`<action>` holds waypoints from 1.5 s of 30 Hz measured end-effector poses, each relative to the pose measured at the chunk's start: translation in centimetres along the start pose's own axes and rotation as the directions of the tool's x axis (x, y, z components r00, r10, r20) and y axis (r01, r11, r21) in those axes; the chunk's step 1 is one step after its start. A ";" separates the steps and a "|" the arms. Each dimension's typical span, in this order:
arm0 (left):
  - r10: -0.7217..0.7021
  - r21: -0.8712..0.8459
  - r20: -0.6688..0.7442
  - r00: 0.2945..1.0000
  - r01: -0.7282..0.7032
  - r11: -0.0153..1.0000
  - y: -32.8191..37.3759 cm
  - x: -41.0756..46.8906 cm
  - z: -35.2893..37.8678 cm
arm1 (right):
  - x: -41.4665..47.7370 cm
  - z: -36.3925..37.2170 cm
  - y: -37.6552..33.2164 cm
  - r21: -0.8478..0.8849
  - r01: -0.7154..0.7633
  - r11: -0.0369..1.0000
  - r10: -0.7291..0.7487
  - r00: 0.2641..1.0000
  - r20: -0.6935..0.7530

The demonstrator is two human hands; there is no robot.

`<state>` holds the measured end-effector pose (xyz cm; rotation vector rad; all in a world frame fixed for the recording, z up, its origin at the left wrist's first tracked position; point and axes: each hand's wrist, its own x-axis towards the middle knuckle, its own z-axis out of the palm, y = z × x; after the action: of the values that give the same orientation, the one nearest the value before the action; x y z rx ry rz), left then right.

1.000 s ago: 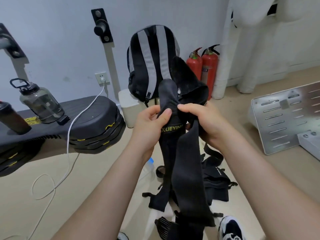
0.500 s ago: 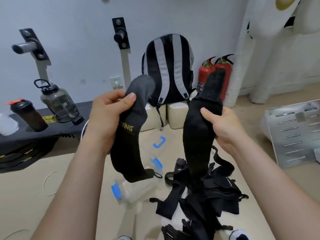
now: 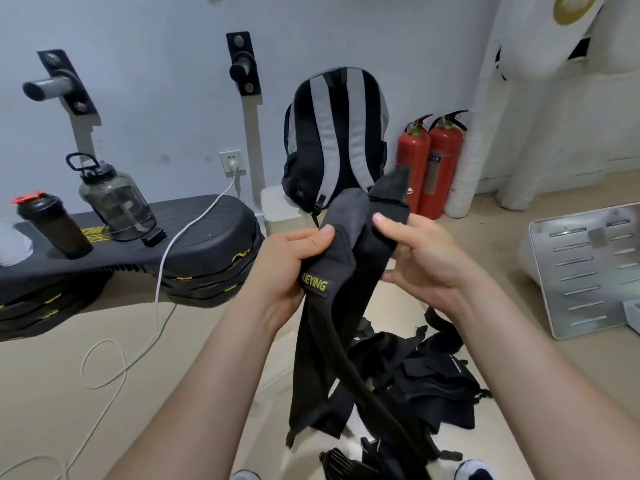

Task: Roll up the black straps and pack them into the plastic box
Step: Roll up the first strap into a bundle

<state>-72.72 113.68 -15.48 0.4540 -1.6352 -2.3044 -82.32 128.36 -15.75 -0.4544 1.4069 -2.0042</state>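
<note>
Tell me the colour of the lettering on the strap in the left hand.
Yellow lettering on the black strap, clearest in the head view.

— What do we see of the room?
— We face a pale blue-grey wall [image 3: 156,64] with two black brackets [image 3: 242,64] on pale rails. A white cable [image 3: 159,282] runs from a white socket [image 3: 231,163] down to the beige floor [image 3: 52,393].
— And along the wall?
— At left we see a black padded platform [image 3: 207,233] carrying two dark bottles [image 3: 116,199]. Then come a black-and-grey striped backpack [image 3: 337,133] on a white block [image 3: 277,209], two red fire extinguishers [image 3: 443,157], and a slotted metal panel [image 3: 588,268] at right.
</note>
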 end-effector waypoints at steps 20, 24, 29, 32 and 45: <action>0.032 -0.144 0.033 0.999 -0.027 0.989 0.9 -0.8 0.4 | 1.1 -1.7 -1.0 -0.480 0.278 0.832 -0.469 0.814 -0.342; 0.083 -0.056 0.173 0.981 -0.075 0.996 2.2 -1.4 -0.7 | 0.8 -2.9 -2.1 -0.748 0.137 0.650 -0.511 0.807 -0.296; 0.032 0.076 0.175 0.984 -0.045 0.996 0.4 -0.7 -0.2 | 0.5 -2.6 -2.4 -0.560 0.188 0.807 -0.312 0.941 -0.134; 0.032 0.107 0.183 0.983 -0.053 0.993 0.4 -1.0 0.4 | 0.1 -2.2 -3.2 -0.533 0.216 0.818 -0.321 0.941 -0.111; 0.008 -0.093 0.061 0.998 -0.003 0.996 -0.8 -0.9 2.6 | -0.7 -0.7 -1.2 0.228 -0.141 0.963 0.142 0.990 0.016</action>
<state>-72.99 116.52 -15.39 0.3609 -1.5458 -2.4010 -82.60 129.53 -14.85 -0.2444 1.1564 -2.0173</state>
